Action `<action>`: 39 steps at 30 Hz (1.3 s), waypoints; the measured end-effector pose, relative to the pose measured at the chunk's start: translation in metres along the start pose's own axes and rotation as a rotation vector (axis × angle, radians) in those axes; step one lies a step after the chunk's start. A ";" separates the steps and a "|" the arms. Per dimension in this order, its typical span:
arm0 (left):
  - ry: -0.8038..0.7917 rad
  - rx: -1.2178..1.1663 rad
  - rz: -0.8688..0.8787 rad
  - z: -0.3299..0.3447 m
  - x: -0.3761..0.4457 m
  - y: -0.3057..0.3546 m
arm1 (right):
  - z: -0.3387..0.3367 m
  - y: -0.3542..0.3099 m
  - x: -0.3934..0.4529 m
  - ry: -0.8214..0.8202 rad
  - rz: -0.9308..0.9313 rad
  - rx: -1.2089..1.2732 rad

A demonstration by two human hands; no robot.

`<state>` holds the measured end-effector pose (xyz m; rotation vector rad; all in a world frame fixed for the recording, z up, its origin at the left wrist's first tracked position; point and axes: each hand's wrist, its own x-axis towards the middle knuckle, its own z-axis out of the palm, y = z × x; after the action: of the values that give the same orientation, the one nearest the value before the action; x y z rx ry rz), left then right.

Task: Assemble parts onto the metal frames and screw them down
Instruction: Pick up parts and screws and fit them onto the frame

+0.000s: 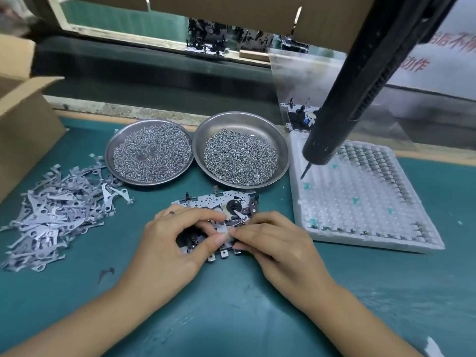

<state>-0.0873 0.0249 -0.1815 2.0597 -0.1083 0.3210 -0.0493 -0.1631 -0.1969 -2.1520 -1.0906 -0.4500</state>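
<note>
- 1 metal frame (206, 202) flat on green mat (231, 305), centre, just in front of the dishes; near edge w/ tabs pokes out below the hands.
- 2 hands on it. Left hand (177, 243): fingers curled over frame's left-centre, thumb + forefinger pinching a small pale part (223, 229).
- Right hand (273, 243): fingers curled, tips pinching same pale part from the right; fingertips of both hands meet there.
- 2 round steel dishes side by side, rims nearly touching: left dish (110, 150) and right dish (283, 148), each full of small screws, too many to count.
- 1 loose pile of flat grey levers (51, 217) left of frame, well apart; 1 stray dark piece (107, 273) near left wrist.
- 1 white foam tray (373, 243) right of frame, near right hand; small metal bits along far + right rows.
- 1 black powered screwdriver (360, 86) hangs over tray's far-left corner, tip not touching.
- 1 cardboard box (23, 124) at left edge.
- Open mat: broad strip nearest the person, between and beside forearms.
</note>
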 end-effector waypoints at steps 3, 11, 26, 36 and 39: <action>0.022 0.009 -0.004 0.005 0.001 0.003 | -0.003 0.004 0.000 0.012 0.015 -0.004; 0.072 0.062 0.014 0.009 -0.002 0.008 | -0.001 0.005 0.000 0.041 -0.035 -0.035; 0.059 0.140 0.036 0.007 -0.003 0.010 | 0.001 -0.008 0.000 0.035 0.081 -0.134; 0.010 0.103 0.068 0.006 0.002 0.007 | 0.007 -0.012 0.001 0.064 0.026 -0.268; -0.036 0.093 0.078 0.003 0.004 0.010 | 0.009 -0.014 0.002 0.070 0.040 -0.276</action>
<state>-0.0851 0.0174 -0.1734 2.1573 -0.1990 0.3430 -0.0599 -0.1503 -0.1962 -2.3718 -0.9923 -0.6870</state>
